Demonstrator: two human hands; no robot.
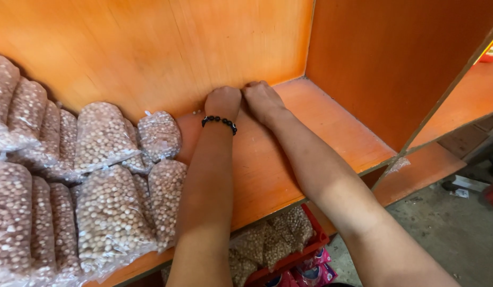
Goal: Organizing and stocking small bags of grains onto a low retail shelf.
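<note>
Both my hands reach to the back of an orange wooden shelf (331,133). My left hand (223,101), with a black bead bracelet (220,121) on the wrist, rests knuckles-up against the back wall, fingers curled under. My right hand (261,98) lies just beside it, touching it, fingers also tucked at the wall's foot. Whether either hand holds anything is hidden. A few small loose nuts (196,112) lie by the left hand. Clear bags of pale nuts (111,212) are stacked left of my left arm.
More nut bags (23,122) pile up against the back wall at far left. A side panel (395,64) closes the compartment on the right. Below the shelf stands a red crate (289,260) with more bags. Grey floor (459,234) shows at lower right.
</note>
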